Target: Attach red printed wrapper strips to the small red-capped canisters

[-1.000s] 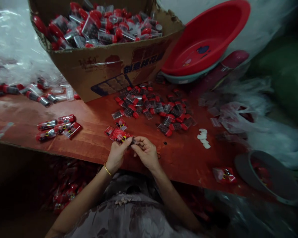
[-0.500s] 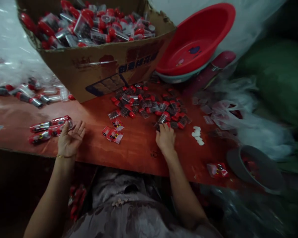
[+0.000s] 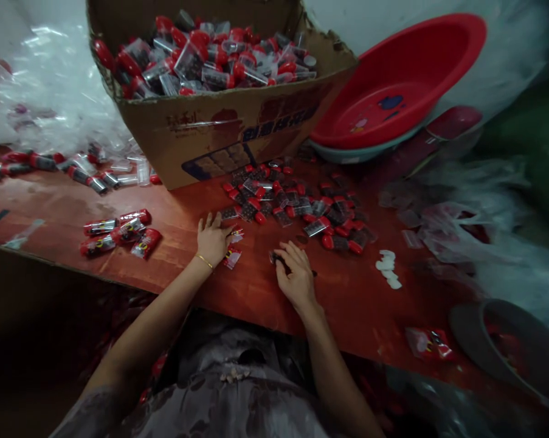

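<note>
My left hand (image 3: 211, 242), with a thin gold bracelet at the wrist, is over the small red printed packets (image 3: 233, 257) at mid-table. Its fingers are spread, the index finger and thumb at the packets' edge. My right hand (image 3: 296, 275) has a small clear tube with dark contents (image 3: 276, 258) between thumb and fingers, just above the table; much of the tube is hidden. Beyond both hands lies a heap of red-capped clear tubes (image 3: 317, 226) with dark contents. To the left sit several filled red packets (image 3: 100, 244), one more lying beside them.
A cardboard box (image 3: 174, 146) full of red-capped tubes stands behind the heap. At right are a red basin (image 3: 406, 79), white pieces (image 3: 387, 265), clear plastic bags (image 3: 502, 243), a grey bucket (image 3: 466, 322) and a packet (image 3: 427, 342). More tubes (image 3: 80, 173) lie back left.
My left hand has moved right from the filled packets to the flat ones, leaving another filled packet there. My right hand has drawn back from the heap with a tube. The view has shifted.
</note>
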Demonstrator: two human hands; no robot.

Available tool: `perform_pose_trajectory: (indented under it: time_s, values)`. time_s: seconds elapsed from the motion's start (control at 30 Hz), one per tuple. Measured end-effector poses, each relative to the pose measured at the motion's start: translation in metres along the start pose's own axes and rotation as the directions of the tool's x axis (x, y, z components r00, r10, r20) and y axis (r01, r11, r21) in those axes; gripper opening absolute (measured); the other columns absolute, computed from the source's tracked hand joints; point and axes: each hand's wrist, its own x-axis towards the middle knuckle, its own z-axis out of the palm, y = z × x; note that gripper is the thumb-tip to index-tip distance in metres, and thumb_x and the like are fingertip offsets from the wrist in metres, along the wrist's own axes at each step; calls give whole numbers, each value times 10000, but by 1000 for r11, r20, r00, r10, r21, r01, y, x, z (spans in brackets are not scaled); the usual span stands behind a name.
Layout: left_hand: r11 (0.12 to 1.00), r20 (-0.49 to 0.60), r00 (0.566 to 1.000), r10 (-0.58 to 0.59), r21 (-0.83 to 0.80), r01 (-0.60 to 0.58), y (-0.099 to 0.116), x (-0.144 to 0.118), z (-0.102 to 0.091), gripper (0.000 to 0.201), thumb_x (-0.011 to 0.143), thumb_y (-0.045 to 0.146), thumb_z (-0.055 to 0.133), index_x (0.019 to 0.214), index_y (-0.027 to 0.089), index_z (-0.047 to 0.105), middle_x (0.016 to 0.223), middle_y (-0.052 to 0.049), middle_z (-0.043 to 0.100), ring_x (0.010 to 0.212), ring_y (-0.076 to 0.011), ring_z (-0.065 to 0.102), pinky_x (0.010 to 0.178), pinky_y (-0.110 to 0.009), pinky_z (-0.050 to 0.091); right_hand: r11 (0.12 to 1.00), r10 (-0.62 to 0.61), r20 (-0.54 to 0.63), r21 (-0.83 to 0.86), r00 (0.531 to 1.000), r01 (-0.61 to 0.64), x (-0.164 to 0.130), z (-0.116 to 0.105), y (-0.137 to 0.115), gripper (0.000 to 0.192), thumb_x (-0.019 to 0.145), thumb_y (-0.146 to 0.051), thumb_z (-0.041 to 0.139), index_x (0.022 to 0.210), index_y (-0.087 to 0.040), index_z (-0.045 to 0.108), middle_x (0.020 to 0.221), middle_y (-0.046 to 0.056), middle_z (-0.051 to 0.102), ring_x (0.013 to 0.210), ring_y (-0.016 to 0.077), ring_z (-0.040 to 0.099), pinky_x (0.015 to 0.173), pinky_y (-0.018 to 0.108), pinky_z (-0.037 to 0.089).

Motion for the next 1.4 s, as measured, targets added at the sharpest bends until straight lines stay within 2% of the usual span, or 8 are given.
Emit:
perform_pose_trajectory:
  time_s: [0.3, 0.47, 0.57, 0.73, 0.97, 1.13, 1.27, 1.4]
  values:
    - [995, -12, 1000, 2, 97, -1, 13, -9, -20, 309, 841, 433, 503, 1030, 287, 699, 1308, -92, 548, 1280, -319, 401, 1038, -511, 279, 934, 163, -7, 323, 987, -152, 22, 4, -39, 221, 849, -291, 506, 996, -195, 640, 979, 80, 693, 921, 198, 621, 858, 363, 471]
    - [996, -14, 999, 35, -86, -36, 32, -28, -31, 284, 850, 366, 509, 1068, 295, 677, 1352, -67, 506, 1295, -293, 387, 1053, -496, 279, 640, 327, 188, 677, 926, -364, 41, 23, -65, 268, 815, -399, 534, 901, -161, 621, 839, 47, 682, 741, 159, 620, 701, 280, 491]
    - [950, -58, 997, -43, -313, 23, 37, -40, -30, 334, 812, 360, 571, 1122, 262, 646, 1307, -72, 551, 1250, -273, 444, 1043, -447, 313, 632, 345, 144, 695, 927, -343, 41, 24, -73, 226, 805, -378, 555, 820, -164, 625, 744, 14, 659, 673, 137, 583, 656, 247, 460]
    - [467, 231, 937, -263, -819, 333, 43, -54, -21, 406, 690, 478, 670, 926, 150, 702, 886, -69, 710, 802, -177, 635, 746, -271, 490, 722, 296, 125, 621, 947, -307, 28, 19, -72, 250, 850, -359, 494, 718, -170, 590, 636, -18, 573, 596, 110, 500, 589, 219, 391]
    - [-96, 466, 770, -437, -875, 475, 65, -71, -15, 451, 414, 429, 838, 723, 127, 710, 687, -33, 682, 567, -104, 575, 575, -222, 461, 801, 204, 134, 547, 970, -244, 10, 15, -74, 309, 878, -354, 436, 619, -195, 495, 571, -34, 486, 546, 105, 456, 540, 212, 370]
    - [-115, 405, 802, -439, -911, 397, 59, -69, -16, 439, 400, 419, 843, 686, 110, 718, 649, -37, 677, 575, -103, 574, 628, -237, 458, 857, 132, 243, 460, 961, -233, 13, 10, -62, 308, 892, -391, 371, 808, -189, 587, 733, 32, 619, 676, 156, 569, 624, 253, 447]
    - [-65, 371, 778, -507, -917, 394, 52, -67, -26, 434, 401, 429, 839, 671, 114, 712, 639, -25, 669, 561, -89, 558, 592, -218, 435, 946, 322, 178, -40, 930, -320, 22, 2, -47, 460, 883, -449, 347, 1142, -128, 550, 961, 155, 613, 835, 263, 590, 689, 373, 456]
    - [-131, 481, 729, -487, -866, 483, 51, -63, -26, 450, 375, 409, 854, 676, 122, 683, 648, -23, 665, 563, -101, 581, 578, -225, 454, 906, 339, 168, -324, 926, -273, 14, -6, -25, 389, 847, -393, 461, 1091, -138, 623, 963, 158, 561, 819, 267, 573, 678, 384, 454]
